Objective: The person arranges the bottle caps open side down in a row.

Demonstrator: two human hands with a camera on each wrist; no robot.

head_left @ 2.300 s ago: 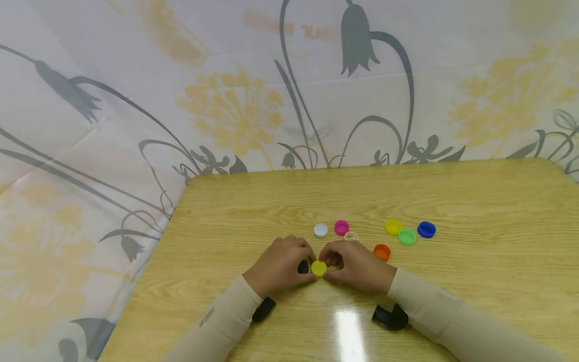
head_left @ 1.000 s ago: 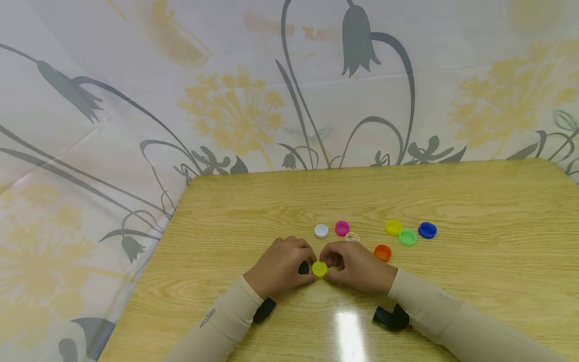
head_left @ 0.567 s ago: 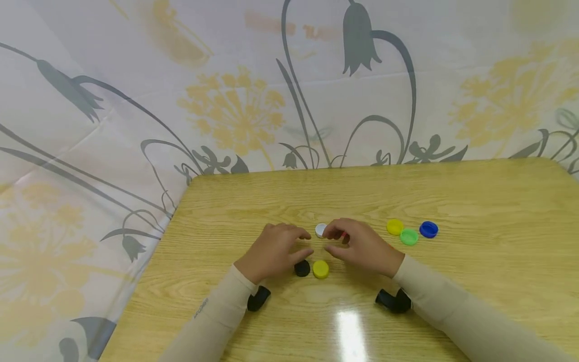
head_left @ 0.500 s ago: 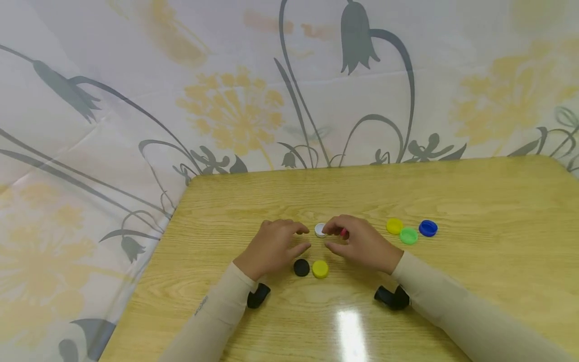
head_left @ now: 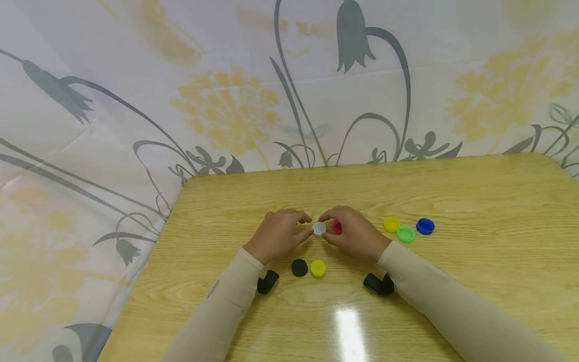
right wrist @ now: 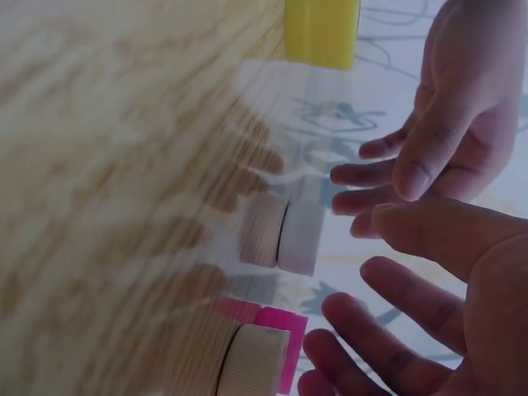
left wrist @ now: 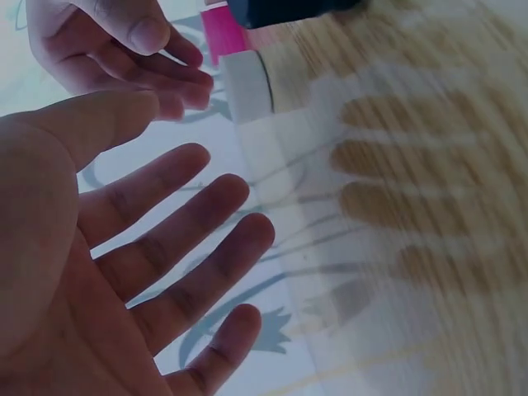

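A white bottle cap point(head_left: 319, 230) lies on the table between my two hands in the head view. My left hand point(head_left: 279, 232) is at its left, fingers spread and relaxed; in the left wrist view they stay apart from the white cap point(left wrist: 246, 87). On the other side my right hand point(head_left: 357, 232) arches beside it, and the right wrist view shows a gap between fingers and white cap point(right wrist: 301, 237). A pink cap point(head_left: 337, 227) is partly hidden under the right hand. Nearer to me, a black cap point(head_left: 299, 267) sits beside a yellow cap point(head_left: 318, 269).
To the right, another yellow cap point(head_left: 391, 224), a green cap point(head_left: 405, 234) and a blue cap point(head_left: 425, 226) form a cluster. A cream ridged cap point(right wrist: 254, 363) shows in the right wrist view. Behind the wooden table point(head_left: 253, 201) hangs a flower-patterned cloth point(head_left: 217, 90).
Both hands have let go of the yellow cap, which stays beside the black one. They have moved away from me to either side of the white cap, and the right hand now covers the orange cap.
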